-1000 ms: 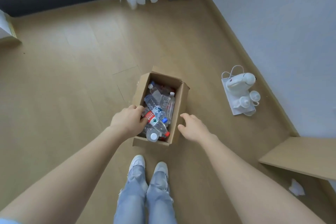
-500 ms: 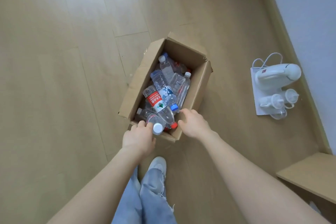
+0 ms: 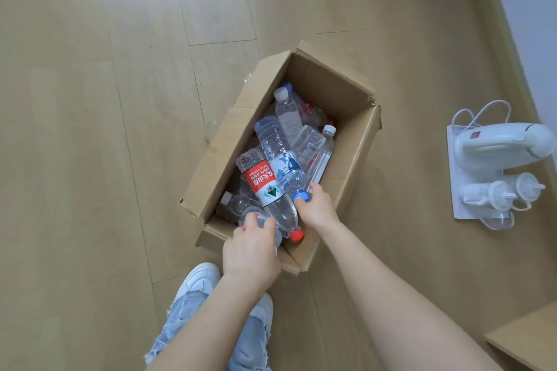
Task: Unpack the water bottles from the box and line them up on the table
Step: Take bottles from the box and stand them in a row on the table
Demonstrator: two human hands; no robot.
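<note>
Cardboard box [image 3: 355, 141] sits open on the wooden floor [image 3: 90, 129], its flaps folded outward, and holds a loose pile of clear plastic water bottles lying across one another. On top lies a bottle with a red label [image 3: 265, 187] and a red cap, its cap pointing toward the near end of the box. Just beside it, on the right, lies a ribbed bottle with a blue cap [image 3: 280, 156], also pointing its cap toward the person. Farther back rest a bottle with a white cap [image 3: 286, 111] and another white-capped bottle [image 3: 322, 144] against the right wall of the box.

The left hand [image 3: 251, 250] reaches over the near edge of the box and is wrapped around the end of a clear bottle [image 3: 256, 218] low in the pile; the fingers curl over it, though how firmly it is gripped is hard to tell since the hand covers most of it. The right hand [image 3: 316, 208] is inside the box at its right side, thumb and fingers closed about the neck of the blue-capped bottle, right at the cap.

Below the box show torn light-blue jeans [image 3: 193, 319] and white shoes [image 3: 202, 277]. To the right, on the floor near the wall, lies a white appliance [image 3: 500, 144] on a white sheet with small clear parts [image 3: 500, 193]. A corner of a wooden bench [image 3: 527, 337] shows at the lower right.
</note>
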